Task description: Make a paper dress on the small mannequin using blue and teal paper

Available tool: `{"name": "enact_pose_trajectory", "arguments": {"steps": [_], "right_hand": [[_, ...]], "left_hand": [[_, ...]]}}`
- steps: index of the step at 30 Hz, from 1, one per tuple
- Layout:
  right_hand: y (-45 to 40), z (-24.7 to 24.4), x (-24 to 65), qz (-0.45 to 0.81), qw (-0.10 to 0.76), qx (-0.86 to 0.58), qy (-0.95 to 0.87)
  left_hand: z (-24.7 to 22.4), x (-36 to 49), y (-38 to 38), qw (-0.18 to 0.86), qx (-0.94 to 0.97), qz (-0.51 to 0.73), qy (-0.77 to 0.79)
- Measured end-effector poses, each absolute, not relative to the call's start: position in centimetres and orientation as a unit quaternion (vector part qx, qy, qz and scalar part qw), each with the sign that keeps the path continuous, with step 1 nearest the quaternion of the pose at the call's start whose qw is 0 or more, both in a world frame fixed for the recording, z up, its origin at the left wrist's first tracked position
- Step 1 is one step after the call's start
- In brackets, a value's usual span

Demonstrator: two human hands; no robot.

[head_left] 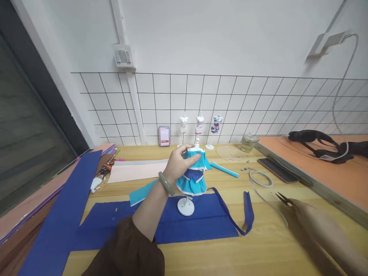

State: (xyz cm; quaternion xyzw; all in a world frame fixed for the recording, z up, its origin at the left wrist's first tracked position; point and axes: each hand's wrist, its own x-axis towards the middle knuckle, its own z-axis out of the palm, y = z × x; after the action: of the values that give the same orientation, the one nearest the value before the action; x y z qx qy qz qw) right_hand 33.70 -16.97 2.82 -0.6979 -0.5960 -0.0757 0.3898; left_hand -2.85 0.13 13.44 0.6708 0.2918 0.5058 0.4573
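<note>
A small white dress form (186, 207) stands upright on its round base on dark blue fabric. It wears a tiered doll dress (192, 186) in bright blue and dark blue with white edges. My left hand (178, 164) grips the dressed torso from the left, thumb across the front; the fingers behind are hidden. Over to the right, my right hand (313, 220), blurred, holds a dark tool with two pointed tips (284, 199) slightly apart; its exact kind is unclear. A roll of narrow white tape (261, 178) lies beyond those tips, its loose end trailing towards me.
Dark blue fabric (198, 230) and a blue strip (248, 214) cover the front. Three small dress forms (199, 126) and a propped phone (164, 136) stand at the wall. A glass jar (248, 142), a dark phone (277, 170) and a turquoise roll (224, 170) lie right.
</note>
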Motion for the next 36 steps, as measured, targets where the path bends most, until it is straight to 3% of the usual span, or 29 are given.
{"name": "enact_pose_trajectory", "arguments": {"steps": [4, 9, 13, 19, 29, 36], "right_hand": [[-15.8, 5.9, 31.5, 0.077, 0.365, -0.74, -0.559], [-14.3, 11.0, 25.3, 0.107, 0.383, -0.685, -0.611], [-12.8, 14.3, 20.9, 0.081, 0.381, -0.587, -0.71], [-11.0, 17.4, 16.8, 0.02, 0.308, -0.598, -0.74], [-10.0, 18.3, 15.9, 0.04, 0.253, -0.568, -0.782], [-9.9, 18.6, 15.8, -0.02, 0.22, -0.556, -0.801]], "left_hand": [[13.4, -3.0, 0.3, 0.453, 0.682, 0.499, 0.284], [13.5, -3.0, -0.1, 0.444, 0.694, 0.494, 0.278], [13.8, -3.1, -0.8, 0.44, 0.711, 0.478, 0.271], [14.1, -3.2, -1.3, 0.426, 0.731, 0.458, 0.271], [14.1, -3.1, -1.4, 0.431, 0.75, 0.434, 0.252], [14.3, -2.8, -1.9, 0.44, 0.747, 0.428, 0.256]]}}
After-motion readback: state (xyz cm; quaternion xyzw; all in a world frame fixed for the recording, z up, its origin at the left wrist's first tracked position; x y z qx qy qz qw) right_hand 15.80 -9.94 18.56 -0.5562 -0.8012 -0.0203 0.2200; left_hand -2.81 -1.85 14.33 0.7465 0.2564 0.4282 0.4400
